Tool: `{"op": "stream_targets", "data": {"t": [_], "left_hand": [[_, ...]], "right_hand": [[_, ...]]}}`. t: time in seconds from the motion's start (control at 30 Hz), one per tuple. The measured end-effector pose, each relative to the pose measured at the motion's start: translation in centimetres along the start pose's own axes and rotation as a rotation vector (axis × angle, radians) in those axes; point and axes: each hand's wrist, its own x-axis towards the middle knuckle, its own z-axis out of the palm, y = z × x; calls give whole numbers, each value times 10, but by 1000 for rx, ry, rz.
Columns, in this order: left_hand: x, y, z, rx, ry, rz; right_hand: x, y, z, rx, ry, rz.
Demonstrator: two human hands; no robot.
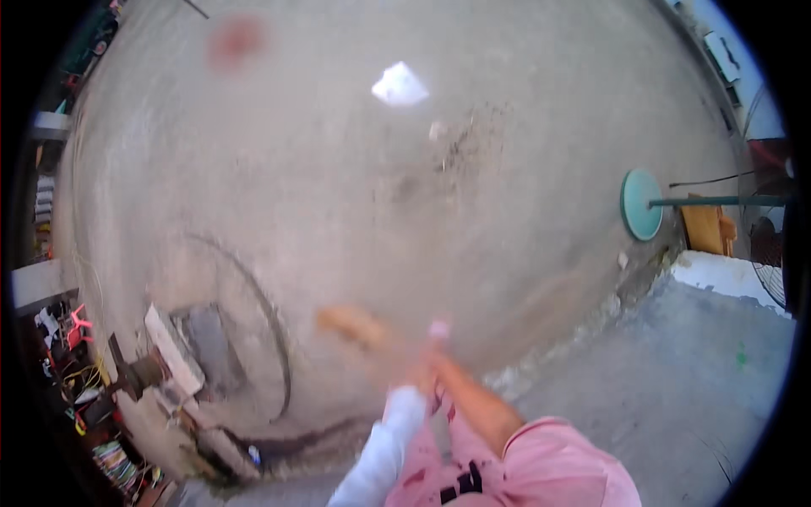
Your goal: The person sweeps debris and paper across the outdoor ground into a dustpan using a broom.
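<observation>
My left hand (416, 375), below a white sleeve, is close against my right hand (436, 356) in front of my pink clothing. Both are motion-blurred and seem closed around a handle with a pink end (439, 329) that pokes out beyond them. Just left of the hands is a blurred tan, broom-like thing (355, 326); whether it joins the handle I cannot tell. Farther out on the concrete floor (329, 190) lies scattered dark debris (459, 149), with a small pale scrap (437, 131) beside it.
A bright white patch (400, 85), paper or light, shows beyond. A turquoise round stand base (641, 204) is at right, near a cardboard piece (702, 225). At left are a dark curved hose or strip (275, 329), concrete blocks (174, 348) and cluttered goods (114, 459). A raised ledge (665, 367) borders the right.
</observation>
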Motion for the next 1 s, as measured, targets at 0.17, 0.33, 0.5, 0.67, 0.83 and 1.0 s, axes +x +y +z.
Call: {"op": "stream_targets", "data": {"t": [0.17,0.33,0.5,0.67,0.83,1.0], "left_hand": [[92,31,111,-355,-189,-322],[82,78,127,-303,-236,-59],[46,-4,62,378,-283,418],[-17,13,10,546,-571,141],[17,-7,-73,1269,-728,798],[128,87,-49,950,-830,-101]], "right_hand": [[16,-121,-50,-55,58,-51],[-12,-186,1,-236,161,-160],[-87,-152,61,-65,285,-209],[-121,-46,66,232,511,-301],[-42,19,67,258,387,-410],[17,15,64,232,295,-505]]}}
